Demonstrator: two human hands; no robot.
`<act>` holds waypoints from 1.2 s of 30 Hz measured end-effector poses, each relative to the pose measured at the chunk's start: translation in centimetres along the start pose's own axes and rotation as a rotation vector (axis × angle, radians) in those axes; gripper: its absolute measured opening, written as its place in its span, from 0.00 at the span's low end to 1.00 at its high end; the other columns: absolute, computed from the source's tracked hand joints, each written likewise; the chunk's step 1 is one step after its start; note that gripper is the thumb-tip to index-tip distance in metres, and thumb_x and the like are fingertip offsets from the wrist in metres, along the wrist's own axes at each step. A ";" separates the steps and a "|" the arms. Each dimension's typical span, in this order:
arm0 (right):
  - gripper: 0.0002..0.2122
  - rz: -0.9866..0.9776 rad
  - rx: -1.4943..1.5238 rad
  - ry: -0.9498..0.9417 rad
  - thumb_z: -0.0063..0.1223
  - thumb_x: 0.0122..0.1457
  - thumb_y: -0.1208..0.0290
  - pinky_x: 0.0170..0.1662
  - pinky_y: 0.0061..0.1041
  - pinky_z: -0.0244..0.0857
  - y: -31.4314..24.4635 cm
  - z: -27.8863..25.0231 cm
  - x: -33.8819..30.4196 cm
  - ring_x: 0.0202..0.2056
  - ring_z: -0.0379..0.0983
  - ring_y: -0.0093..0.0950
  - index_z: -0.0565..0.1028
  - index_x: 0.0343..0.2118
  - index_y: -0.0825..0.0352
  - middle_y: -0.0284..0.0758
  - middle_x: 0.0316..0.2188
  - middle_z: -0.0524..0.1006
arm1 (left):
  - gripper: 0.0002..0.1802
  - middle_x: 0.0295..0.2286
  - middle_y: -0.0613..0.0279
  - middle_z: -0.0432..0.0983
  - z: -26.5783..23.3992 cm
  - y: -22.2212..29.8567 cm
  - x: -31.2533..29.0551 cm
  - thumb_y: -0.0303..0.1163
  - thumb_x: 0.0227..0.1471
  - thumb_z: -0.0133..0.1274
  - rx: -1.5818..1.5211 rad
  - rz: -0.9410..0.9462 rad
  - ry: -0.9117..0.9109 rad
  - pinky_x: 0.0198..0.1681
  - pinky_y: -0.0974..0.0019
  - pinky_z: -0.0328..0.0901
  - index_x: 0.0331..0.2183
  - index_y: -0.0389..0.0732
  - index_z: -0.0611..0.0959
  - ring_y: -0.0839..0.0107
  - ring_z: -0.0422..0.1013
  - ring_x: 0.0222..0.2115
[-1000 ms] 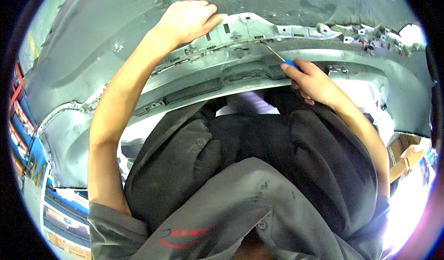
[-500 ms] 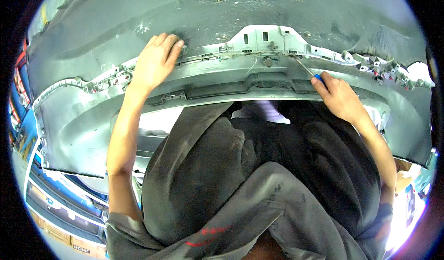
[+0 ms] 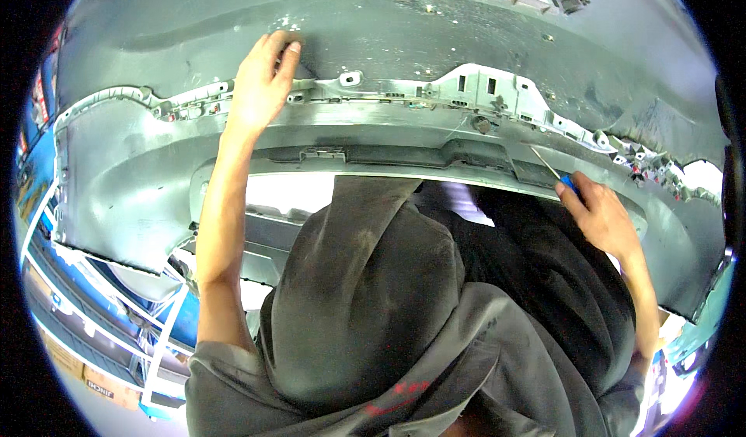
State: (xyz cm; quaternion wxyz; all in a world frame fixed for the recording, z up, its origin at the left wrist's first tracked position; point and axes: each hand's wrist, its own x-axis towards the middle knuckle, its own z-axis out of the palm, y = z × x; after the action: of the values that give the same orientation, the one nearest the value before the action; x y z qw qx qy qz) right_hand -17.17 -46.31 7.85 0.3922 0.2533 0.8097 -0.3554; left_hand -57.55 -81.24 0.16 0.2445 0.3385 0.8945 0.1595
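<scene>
A large grey car bumper [image 3: 350, 29] lies in front of me with its inner side up. A pale plastic bracket strip [image 3: 509, 95] with slots and tabs runs across it. My left hand [image 3: 263, 83] is over the panel at the strip's left part, fingers loosely bent and thumb apart, with no object visible in it. My right hand [image 3: 608, 215] is closed around the blue handle of a screwdriver [image 3: 546, 163]. Its thin shaft points up and left, the tip just short of the strip, over the lower part of the bumper.
Small clips and bracket pieces [image 3: 641, 165] cluster along the strip's right end. A dark trim section [image 3: 373, 154] crosses the bumper's near edge, close to my knees. Shelving [image 3: 85, 305] with cardboard boxes [image 3: 101, 383] stands at the lower left.
The screwdriver tip has drawn back from the strip's seam toward me. My left hand has shifted farther up onto the panel. The whole view has moved slightly.
</scene>
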 end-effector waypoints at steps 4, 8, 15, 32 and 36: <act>0.21 -0.052 0.020 -0.116 0.57 0.71 0.52 0.38 0.50 0.65 -3.9 -3.6 1.3 0.33 0.75 0.58 0.75 0.39 0.72 0.54 0.25 0.75 | 0.15 0.43 0.50 0.80 -2.0 -2.8 -1.4 0.39 0.72 0.53 0.057 -0.174 0.035 0.49 0.53 0.72 0.51 0.40 0.84 0.52 0.79 0.42; 0.20 -0.175 -0.002 -0.156 0.58 0.70 0.53 0.37 0.52 0.67 -7.4 -4.3 3.9 0.33 0.77 0.58 0.75 0.36 0.70 0.54 0.24 0.76 | 0.13 0.42 0.48 0.80 -4.2 -8.0 -3.4 0.36 0.68 0.53 0.395 -0.068 0.182 0.51 0.46 0.71 0.48 0.41 0.84 0.44 0.76 0.46; 0.22 -0.419 -0.147 -0.174 0.52 0.73 0.49 0.42 0.55 0.69 -12.5 -4.2 8.3 0.35 0.78 0.58 0.75 0.39 0.69 0.54 0.26 0.78 | 0.12 0.42 0.47 0.80 -6.7 -11.1 -7.2 0.37 0.68 0.54 0.309 -0.302 0.142 0.52 0.45 0.69 0.46 0.40 0.83 0.42 0.75 0.48; 0.26 -0.574 -0.113 -0.048 0.58 0.67 0.42 0.45 0.55 0.74 -10.0 -6.2 12.8 0.38 0.82 0.56 0.81 0.39 0.68 0.52 0.32 0.84 | 0.19 0.48 0.51 0.79 -11.8 -6.1 -13.4 0.42 0.66 0.54 0.468 -0.358 0.067 0.56 0.46 0.71 0.52 0.43 0.82 0.46 0.76 0.51; 0.25 -0.698 -0.073 0.021 0.59 0.66 0.42 0.43 0.55 0.72 -8.1 -5.6 14.9 0.38 0.81 0.57 0.79 0.37 0.67 0.52 0.30 0.83 | 0.17 0.47 0.54 0.80 -13.4 -1.4 -19.3 0.41 0.66 0.54 0.521 -0.522 0.134 0.55 0.48 0.72 0.51 0.44 0.83 0.49 0.76 0.49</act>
State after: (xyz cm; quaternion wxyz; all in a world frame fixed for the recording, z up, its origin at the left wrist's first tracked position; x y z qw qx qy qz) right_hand -33.69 -44.98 1.20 0.2477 -0.0495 0.8636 -0.4363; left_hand -53.05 -97.02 17.00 0.1236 0.1387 0.9753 -0.1193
